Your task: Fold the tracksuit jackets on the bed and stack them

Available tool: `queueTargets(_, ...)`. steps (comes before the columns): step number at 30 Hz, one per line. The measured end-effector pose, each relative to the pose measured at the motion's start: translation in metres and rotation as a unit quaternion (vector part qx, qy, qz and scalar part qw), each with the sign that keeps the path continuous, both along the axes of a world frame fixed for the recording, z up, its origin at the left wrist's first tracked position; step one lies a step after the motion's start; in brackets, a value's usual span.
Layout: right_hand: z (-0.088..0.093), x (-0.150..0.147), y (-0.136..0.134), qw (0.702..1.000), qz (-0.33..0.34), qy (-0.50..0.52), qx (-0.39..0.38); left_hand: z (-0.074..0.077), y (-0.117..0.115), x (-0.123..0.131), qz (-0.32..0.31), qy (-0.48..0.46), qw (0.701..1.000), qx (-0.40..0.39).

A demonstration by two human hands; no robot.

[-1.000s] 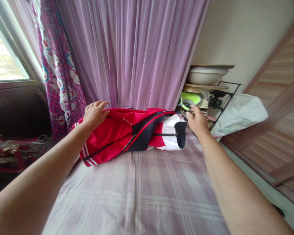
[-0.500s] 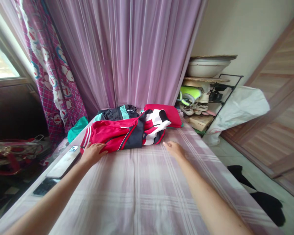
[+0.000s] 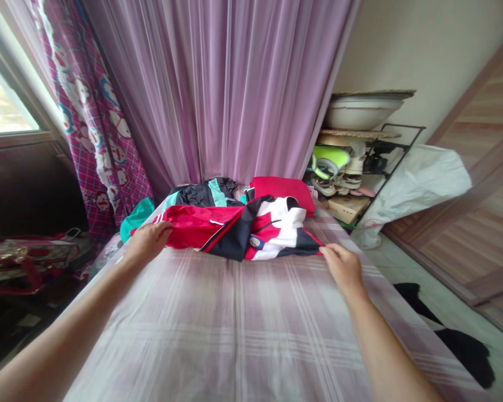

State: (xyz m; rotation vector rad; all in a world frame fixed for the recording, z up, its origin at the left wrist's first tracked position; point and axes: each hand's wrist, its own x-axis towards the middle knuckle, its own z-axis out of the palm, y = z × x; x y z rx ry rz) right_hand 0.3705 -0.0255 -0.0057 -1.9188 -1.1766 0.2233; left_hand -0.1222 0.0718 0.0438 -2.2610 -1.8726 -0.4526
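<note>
A red, navy and white jacket (image 3: 227,241) lies across the checked bedsheet (image 3: 235,324), its striped end at the left and its collar toward the right. My left hand (image 3: 148,241) grips the red striped end, fingers closed on the cloth. At the opposite side my right hand (image 3: 344,265) pinches a navy corner with red edging and draws it out to the right. Between both hands the fabric is stretched, with folds through the middle. A round badge shows on the white and red part.
Behind the jacket lie a black and teal garment (image 3: 197,193) and a folded red cloth (image 3: 283,191). Teal fabric (image 3: 134,219) hangs at the left edge. Beyond the bed's right side stand a shoe rack (image 3: 396,167) and a white sack (image 3: 423,181); black cloth (image 3: 461,349) lies on the floor.
My right hand has taken hold of the jacket's corner and moved right with it. My left hand has lifted the striped end slightly. The phones at left are now hidden behind my left arm.
</note>
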Motion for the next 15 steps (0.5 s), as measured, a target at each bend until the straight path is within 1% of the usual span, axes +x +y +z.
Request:
queueTargets(2, -0.008, 0.030, -0.031, 0.999, -0.037, 0.020, 0.026, 0.002, -0.005, 0.004, -0.022, 0.000, 1.000, -0.006)
queueTargets(4, -0.015, 0.051, -0.051, 0.997, -0.072, 0.009, -0.002, -0.003, -0.012, 0.013, -0.064, 0.011, 0.997, -0.038)
queueTargets(6, -0.015, 0.056, -0.058, 0.992, -0.122, -0.028, -0.026, -0.013, -0.019, 0.022, -0.111, 0.021, 0.991, -0.073)
queueTargets(7, -0.012, 0.052, -0.057, 0.989, -0.136, -0.053, -0.025, -0.019, -0.022, 0.025, -0.128, 0.024, 0.988, -0.087)
queueTargets(8, -0.008, 0.042, -0.055, 0.988, -0.128, -0.079, -0.015, -0.024, -0.024, 0.028, -0.137, 0.024, 0.986, -0.096)
queueTargets(9, -0.002, 0.028, -0.052, 0.990, -0.093, -0.106, 0.000, -0.028, -0.026, 0.029, -0.139, 0.022, 0.985, -0.101)
queueTargets(10, 0.004, 0.010, -0.048, 0.991, -0.027, -0.132, 0.015, -0.031, -0.027, 0.030, -0.138, 0.019, 0.985, -0.103)
queueTargets(11, 0.010, -0.010, -0.045, 0.985, 0.070, -0.156, 0.021, -0.033, -0.028, 0.029, -0.136, 0.015, 0.985, -0.104)
queueTargets(12, 0.017, -0.033, -0.041, 0.969, 0.165, -0.182, 0.021, -0.033, -0.029, 0.028, -0.136, 0.011, 0.985, -0.104)
queueTargets(13, 0.022, -0.055, -0.038, 0.943, 0.254, -0.214, 0.013, -0.033, -0.030, 0.025, -0.138, 0.007, 0.985, -0.104)
queueTargets(14, 0.026, -0.077, -0.035, 0.912, 0.327, -0.247, -0.010, -0.033, -0.031, 0.023, -0.141, 0.005, 0.985, -0.102)
queueTargets(15, 0.030, -0.098, -0.031, 0.881, 0.380, -0.278, -0.041, -0.032, -0.032, 0.020, -0.143, 0.005, 0.985, -0.100)
